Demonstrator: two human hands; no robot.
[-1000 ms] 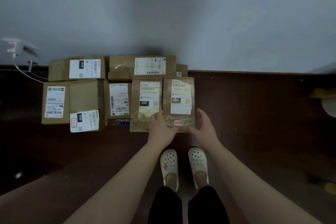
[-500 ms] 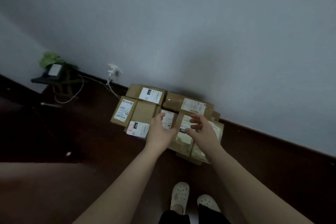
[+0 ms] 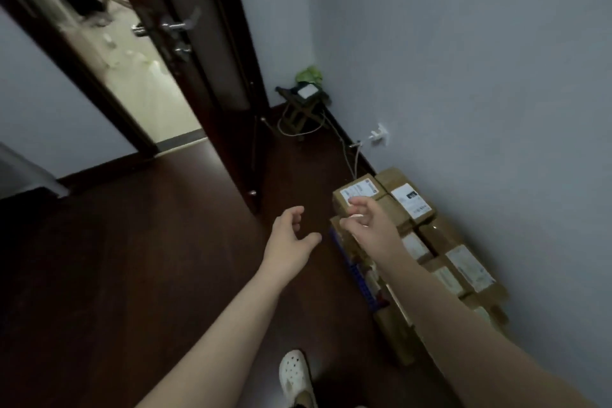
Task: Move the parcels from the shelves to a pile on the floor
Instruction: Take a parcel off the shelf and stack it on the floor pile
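A pile of brown cardboard parcels point(image 3: 410, 205) with white labels lies on the dark floor against the grey wall at the right. My left hand point(image 3: 291, 238) hangs over bare floor left of the pile, fingers loosely curled, holding nothing. My right hand point(image 3: 367, 222) is raised in front of the near-left parcels, fingers loosely bent and empty. Both hands are off the parcels. My right forearm hides part of the pile.
An open dark door point(image 3: 205, 53) and its doorway point(image 3: 109, 53) stand at the upper left. A small stool point(image 3: 303, 106) with a green item sits in the corner. A wall socket point(image 3: 379, 136) with cables is above the pile. My white shoe point(image 3: 294, 374) is below.
My hands let go of the parcel placed on the pile and lifted away. The view swung left, so the pile now lies at the right and the door has come into sight.
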